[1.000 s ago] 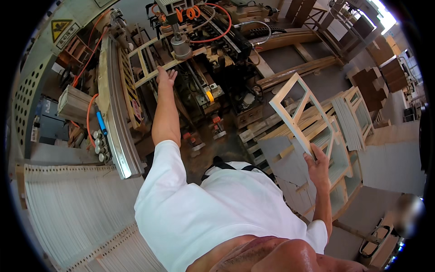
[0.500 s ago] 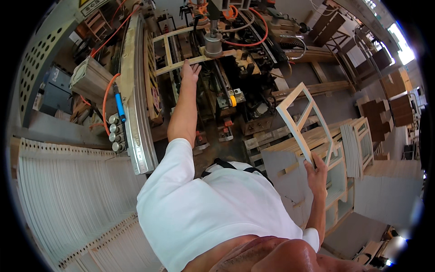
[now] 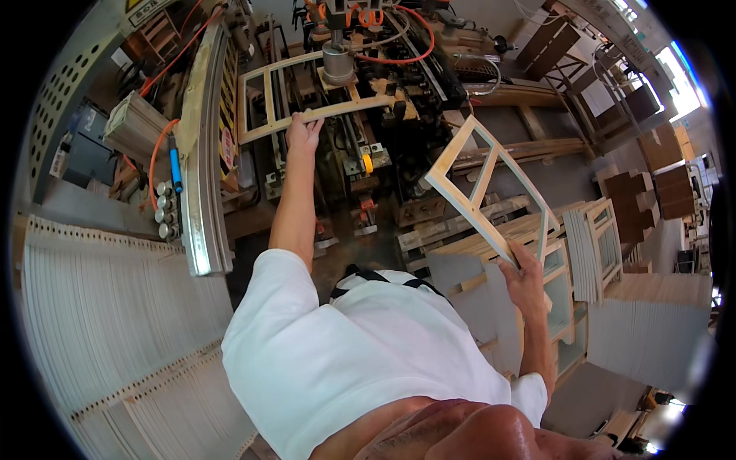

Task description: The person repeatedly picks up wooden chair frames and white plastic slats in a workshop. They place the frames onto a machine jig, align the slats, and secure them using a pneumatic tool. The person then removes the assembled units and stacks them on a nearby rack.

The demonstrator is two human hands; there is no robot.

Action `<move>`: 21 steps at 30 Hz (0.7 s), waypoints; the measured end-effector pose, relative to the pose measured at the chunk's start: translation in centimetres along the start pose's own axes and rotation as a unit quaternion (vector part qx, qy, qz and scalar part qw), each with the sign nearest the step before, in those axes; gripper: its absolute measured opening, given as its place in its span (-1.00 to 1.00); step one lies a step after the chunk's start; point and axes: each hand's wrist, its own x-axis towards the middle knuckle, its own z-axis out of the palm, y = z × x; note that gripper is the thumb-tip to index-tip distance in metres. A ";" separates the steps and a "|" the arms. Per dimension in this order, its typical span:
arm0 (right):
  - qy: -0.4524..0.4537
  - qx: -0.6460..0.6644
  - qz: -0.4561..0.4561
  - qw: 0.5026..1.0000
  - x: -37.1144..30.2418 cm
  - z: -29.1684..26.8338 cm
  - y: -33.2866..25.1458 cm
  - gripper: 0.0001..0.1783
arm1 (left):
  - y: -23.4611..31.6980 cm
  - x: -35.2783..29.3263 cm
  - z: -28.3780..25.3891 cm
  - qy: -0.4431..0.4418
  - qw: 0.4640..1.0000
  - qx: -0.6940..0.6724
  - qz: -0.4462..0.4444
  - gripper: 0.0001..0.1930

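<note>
At the machine, my left hand is closed on the near rail of a pale wooden frame with crossbars. This frame lies over the machine's rails, partly under a grey metal cylinder, which hides some of its middle. Off to the right, a second wooden frame is tilted up in the air. My right hand grips it by its near end, with the thumb along one rail. A crossbar divides this frame.
Stacked wooden frames and boards stand at the right. A long metal beam runs beside my left arm, with a blue tube-like tool on an orange hose. Many white panels stand at the lower left. Red hoses loop over the machine.
My left hand has drawn the frame on the machine nearer, out from under the cylinder. The right-hand frame has swung left and turned. The view has shifted slightly.
</note>
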 end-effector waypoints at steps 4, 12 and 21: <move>-0.037 -0.010 -0.024 0.999 1.1 -2.1 0.7 -0.63 | -2.3 -6.5 -3.3 -0.001 1.000 -0.006 0.018 -0.60; -0.133 -0.050 -0.186 0.972 6.9 -2.3 0.2 -0.62 | -7.2 -21.3 -9.1 -0.018 0.999 -0.024 0.012 -0.80; -0.236 -0.066 -0.403 0.882 13.9 10.7 -4.9 -0.63 | -8.9 -35.8 -16.7 -0.032 0.997 -0.003 -0.068 -0.83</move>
